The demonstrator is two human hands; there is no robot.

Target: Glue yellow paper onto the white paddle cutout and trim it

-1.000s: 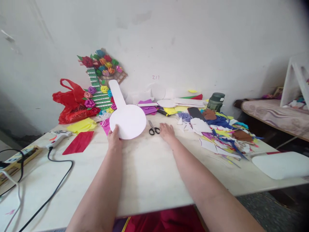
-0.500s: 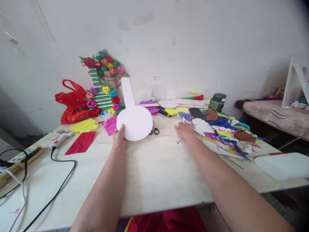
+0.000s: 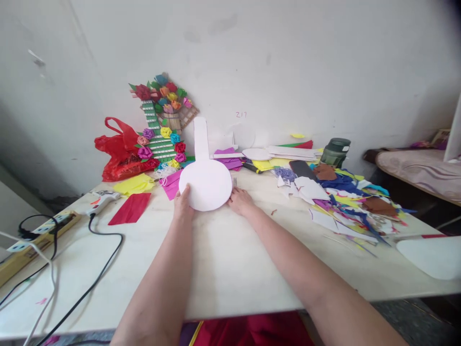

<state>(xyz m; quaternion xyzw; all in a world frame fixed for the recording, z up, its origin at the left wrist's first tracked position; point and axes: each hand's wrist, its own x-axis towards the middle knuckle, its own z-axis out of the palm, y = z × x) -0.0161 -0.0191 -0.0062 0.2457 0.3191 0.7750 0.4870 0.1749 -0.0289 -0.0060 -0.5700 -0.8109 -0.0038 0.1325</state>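
My left hand (image 3: 183, 203) grips the lower left edge of a white paper cutout (image 3: 206, 185), thumb on its front face. The cutout has a round body and a straight strip rising from its top. My right hand (image 3: 241, 201) is at the cutout's lower right edge, with its fingers curled over the handles of a pair of scissors. Only the tips of the scissors (image 3: 235, 182) show above the fingers; the handles are hidden.
A glue gun (image 3: 103, 203) and a power strip (image 3: 39, 240) with cords lie left. Behind stand a red plastic bag (image 3: 120, 151) and a paper-flower decoration (image 3: 160, 129). Paper scraps (image 3: 345, 197), a phone (image 3: 301, 169) and a dark green bottle (image 3: 334, 153) are on the right.
My right hand has moved left from the paper scraps to the scissors beside the cutout. The cutout stays in my left hand and stands a little more upright. The view has shifted slightly.
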